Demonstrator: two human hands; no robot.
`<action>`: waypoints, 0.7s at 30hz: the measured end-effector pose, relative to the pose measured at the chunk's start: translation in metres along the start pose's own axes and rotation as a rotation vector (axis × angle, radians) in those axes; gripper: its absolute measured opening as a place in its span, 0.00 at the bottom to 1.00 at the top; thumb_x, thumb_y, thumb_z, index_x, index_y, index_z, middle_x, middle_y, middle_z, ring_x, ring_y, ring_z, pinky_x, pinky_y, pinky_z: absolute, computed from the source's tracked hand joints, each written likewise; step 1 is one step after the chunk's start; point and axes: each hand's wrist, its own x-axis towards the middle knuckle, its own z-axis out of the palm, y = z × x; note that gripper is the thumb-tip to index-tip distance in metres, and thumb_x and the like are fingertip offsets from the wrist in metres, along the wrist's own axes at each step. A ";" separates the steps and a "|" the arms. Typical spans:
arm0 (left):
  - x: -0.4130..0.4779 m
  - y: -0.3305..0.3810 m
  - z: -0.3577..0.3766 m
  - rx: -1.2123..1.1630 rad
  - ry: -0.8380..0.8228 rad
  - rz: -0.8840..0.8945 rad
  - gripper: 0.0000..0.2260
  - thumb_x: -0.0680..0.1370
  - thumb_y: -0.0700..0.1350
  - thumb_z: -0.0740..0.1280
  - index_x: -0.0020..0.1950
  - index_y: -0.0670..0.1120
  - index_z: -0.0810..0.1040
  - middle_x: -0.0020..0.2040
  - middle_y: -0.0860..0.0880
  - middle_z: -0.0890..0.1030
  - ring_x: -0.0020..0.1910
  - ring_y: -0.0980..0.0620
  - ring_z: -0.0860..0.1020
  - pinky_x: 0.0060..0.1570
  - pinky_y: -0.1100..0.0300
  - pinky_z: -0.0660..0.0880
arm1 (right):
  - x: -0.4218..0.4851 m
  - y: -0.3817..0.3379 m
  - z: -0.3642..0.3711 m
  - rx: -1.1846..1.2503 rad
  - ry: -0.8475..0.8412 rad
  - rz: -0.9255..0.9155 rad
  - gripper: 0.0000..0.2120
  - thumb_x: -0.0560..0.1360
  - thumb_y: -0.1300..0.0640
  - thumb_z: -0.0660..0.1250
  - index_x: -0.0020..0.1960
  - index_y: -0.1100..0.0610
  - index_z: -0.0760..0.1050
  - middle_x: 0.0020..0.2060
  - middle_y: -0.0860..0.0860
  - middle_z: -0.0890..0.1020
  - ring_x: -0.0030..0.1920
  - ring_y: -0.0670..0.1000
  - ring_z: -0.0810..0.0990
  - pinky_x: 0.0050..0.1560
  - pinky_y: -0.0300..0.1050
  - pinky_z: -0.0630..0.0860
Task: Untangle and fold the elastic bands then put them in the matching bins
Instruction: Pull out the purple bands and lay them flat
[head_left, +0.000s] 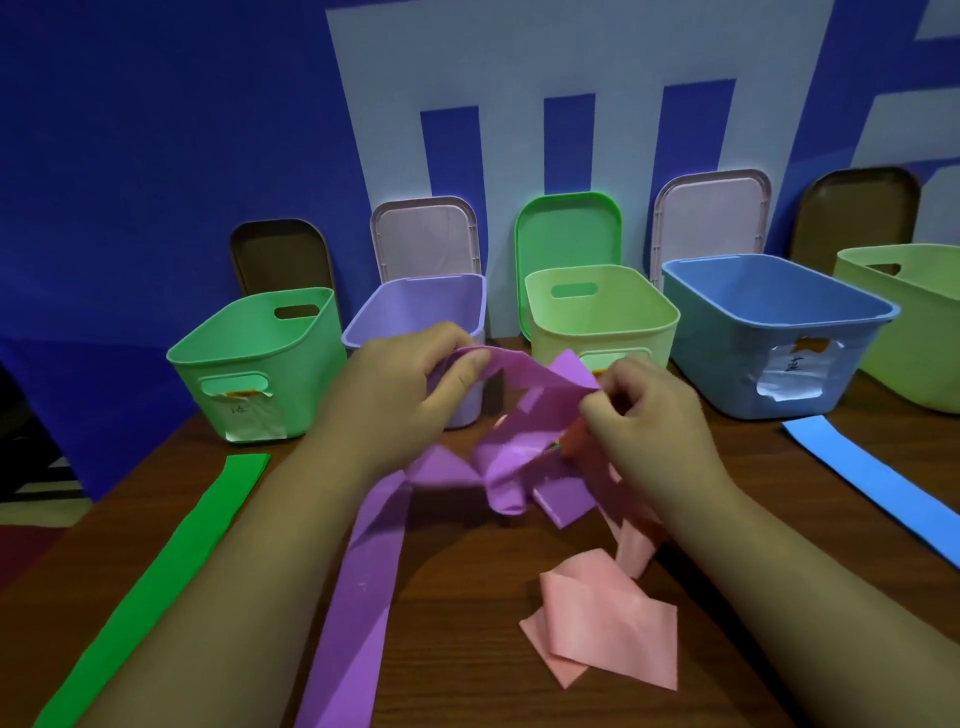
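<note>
A purple elastic band is knotted with a pink band above the middle of the wooden table. My left hand pinches an upper fold of the purple band. My right hand grips the tangle where purple and pink meet. The purple band's tail runs down to the front edge; the pink band's end lies crumpled on the table. A green band lies flat at the left, a blue band at the right. Behind stand a green bin, purple bin, pale yellow-green bin and blue bin.
Another yellow-green bin sits at the far right edge. Lids lean against the blue and white backdrop behind the bins: brown, pink, green, pink and brown. The table's left edge drops off beside the green band.
</note>
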 end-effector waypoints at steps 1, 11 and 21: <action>0.004 0.001 -0.008 0.110 -0.074 -0.005 0.17 0.84 0.64 0.57 0.52 0.56 0.80 0.40 0.57 0.81 0.40 0.53 0.77 0.40 0.51 0.76 | 0.002 0.001 -0.004 -0.009 0.042 0.017 0.08 0.72 0.61 0.70 0.36 0.58 0.73 0.36 0.51 0.76 0.39 0.50 0.75 0.38 0.37 0.68; 0.009 0.047 -0.039 0.366 -0.800 -0.221 0.33 0.70 0.83 0.56 0.51 0.56 0.77 0.44 0.55 0.81 0.43 0.55 0.79 0.42 0.54 0.76 | -0.004 -0.012 -0.018 0.153 0.128 0.188 0.07 0.74 0.61 0.67 0.37 0.58 0.75 0.37 0.54 0.82 0.39 0.54 0.84 0.37 0.49 0.81; -0.003 0.057 0.022 -0.184 -0.514 -0.335 0.15 0.79 0.51 0.76 0.57 0.59 0.72 0.48 0.58 0.86 0.41 0.59 0.85 0.46 0.49 0.86 | -0.017 -0.016 -0.015 0.342 -0.034 0.328 0.11 0.77 0.59 0.67 0.40 0.66 0.76 0.37 0.65 0.83 0.30 0.54 0.79 0.29 0.49 0.79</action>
